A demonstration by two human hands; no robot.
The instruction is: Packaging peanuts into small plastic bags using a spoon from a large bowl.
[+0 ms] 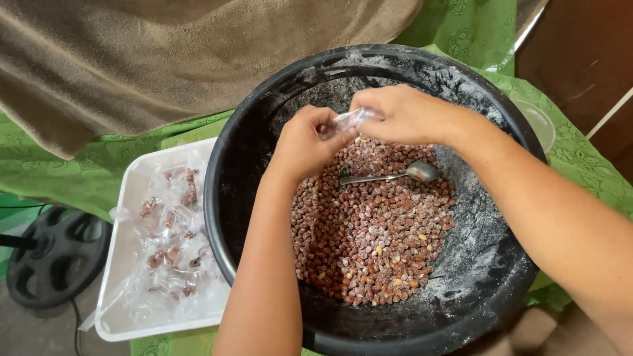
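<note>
Basin: a big round black plastic basin (pixel 264 132), its inner wall dusted with white powder, sits nearest on the worktop and fills most of the view.
Nuts: a heap of small reddish-brown nuts coated in white powder (pixel 372 244) lies in the basin's bottom, left of centre.
Spoon: a grey metal spoon (pixel 395 175) rests on top of the heap, bowl to the right, just below the hands.
Tray: a white rectangular plastic tray (pixel 115 277) stands just left of the basin, its right edge tucked under the rim.
Packets: small clear plastic packets of the same nuts (pixel 173 247) lie piled loose in the tray, unlabelled.
Left hand: the left hand (pixel 304 142) hovers over the heap, fingers curled and pinching one end of a small clear plastic bag (pixel 351 120).
Right hand: the right hand (pixel 402 113) is closed on the bag's other end, so the bag lies between both sets of fingertips, above the nuts.
Cloth: a green patterned cloth (pixel 79 171) covers the worktop.
Blanket: a tan fuzzy blanket (pixel 165 59) lies farthest back.
Weight: a black round weight plate (pixel 53 260) lies on the floor at the left.
</note>
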